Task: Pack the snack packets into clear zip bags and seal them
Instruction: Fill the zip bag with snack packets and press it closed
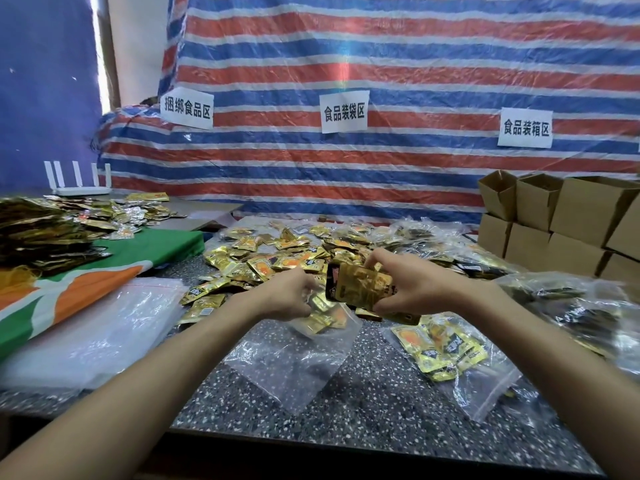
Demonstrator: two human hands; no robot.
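Speckled table [363,410]; I read loading step; left hand [287,296] pinches bag [294,358] mouth; right hand [412,282] grips packets [360,287]; next, I judge: slide stack in, then seal.

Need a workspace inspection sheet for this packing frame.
Surface: dark speckled stone tabletop, bare at the near edge.
Job's things: heap of gold foil snack packets at centre; open clear zip bag, few packets inside; filled clear zip bag to its right; stack of empty clear bags at left.
Clutter: green, orange and white cloth; brown cardboard boxes at right; white router with antennas.
Grippers: left hand holds the open bag's mouth; right hand grips a bundle of gold packets.
Cables: nothing seen.
Surroundings: red, white and blue striped tarp with three white paper signs.
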